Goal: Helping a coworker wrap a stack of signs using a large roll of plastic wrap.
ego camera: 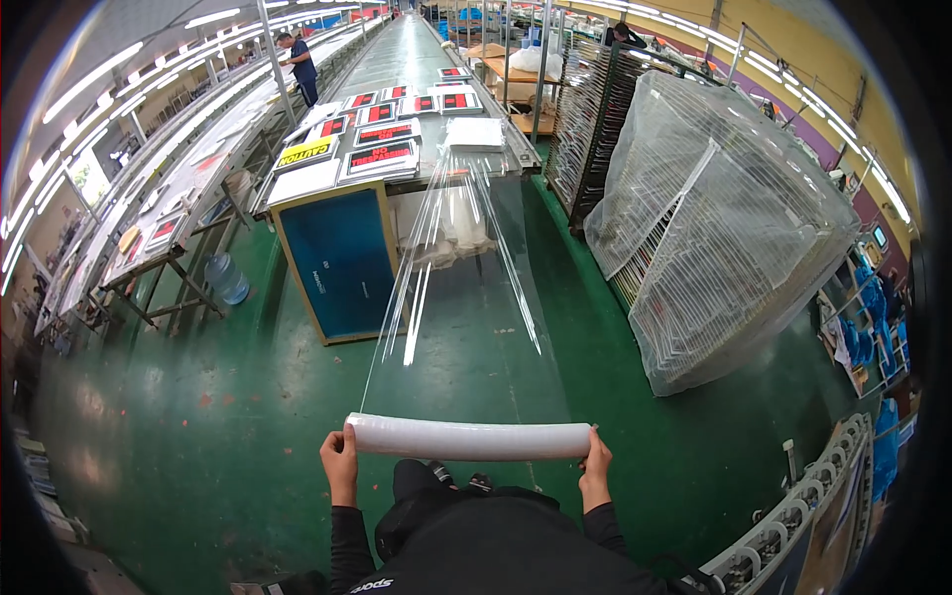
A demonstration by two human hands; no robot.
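Note:
Between my two hands is a wide roll of clear stretch film (470, 439), held level in front of my waist. My left hand (341, 457) grips its left end and my right hand (595, 461) its right end. A sheet of the transparent film (476, 312) stretches from the roll, over the green floor, up to the near end of a long table (409, 52). There the film gathers around a stack of white sheets (474, 134). Stacks of printed signs (379, 161) in red, black and white lie to the left of it, with a yellow one (306, 153) among them.
A blue framed screen (338, 266) leans against the table's near end. To the right stands a drying rack under translucent plastic (729, 238), beside an uncovered rack (595, 126). A water jug (226, 279) stands on the floor at left. A person (299, 67) stands by the left table.

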